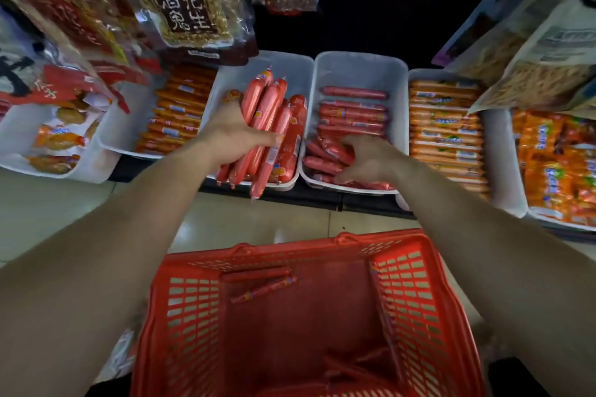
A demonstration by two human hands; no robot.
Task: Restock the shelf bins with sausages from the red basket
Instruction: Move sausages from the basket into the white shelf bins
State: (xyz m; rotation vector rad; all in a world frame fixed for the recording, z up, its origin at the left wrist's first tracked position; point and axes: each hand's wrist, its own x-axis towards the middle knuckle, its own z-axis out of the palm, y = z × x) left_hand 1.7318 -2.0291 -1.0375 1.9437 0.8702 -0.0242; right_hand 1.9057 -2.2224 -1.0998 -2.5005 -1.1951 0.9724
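Note:
My left hand (230,135) grips a bundle of large red sausages (269,126) over a white shelf bin (292,64). Their lower ends stick out past the bin's front edge. My right hand (367,159) reaches into the neighbouring white bin (361,69), fingers curled round small red sausages (329,151) at its front. More small sausages (353,114) lie in rows behind. The red basket (190,316) stands on the floor below, with a few thin red sausages (263,288) on its bottom.
Bins of orange-wrapped sausages (445,122) sit right of the hands, another (179,116) to the left. Orange snack packs (558,167) fill the far right bin. Hanging peanut bags (190,6) overhang the bins at upper left. Pale floor tiles (258,219) lie between shelf and basket.

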